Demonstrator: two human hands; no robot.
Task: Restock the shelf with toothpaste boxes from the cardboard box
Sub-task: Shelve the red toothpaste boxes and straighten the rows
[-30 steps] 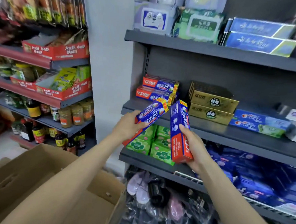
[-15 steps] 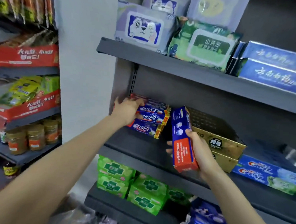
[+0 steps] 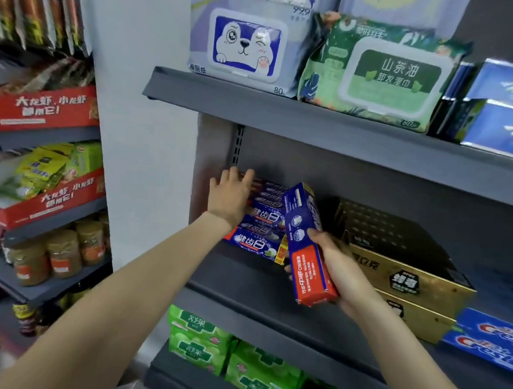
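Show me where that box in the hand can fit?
Bare grey shelf lies in front of the stacked toothpaste boxes, left of the gold boxes. Behind, it is crowded: the left hand rests on the stack.

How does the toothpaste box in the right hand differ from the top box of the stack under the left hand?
The held box is tilted up on end, off the shelf, gripped by the right hand. The top stacked box lies flat; the left hand rests on it with straight fingers. The held box shows its printed back. Both are blue and red.

Toothpaste stack (image 3: 260, 227) at shelf (image 3: 244, 271) left end; gold boxes (image 3: 406, 272) right; wipes (image 3: 246, 43) above.
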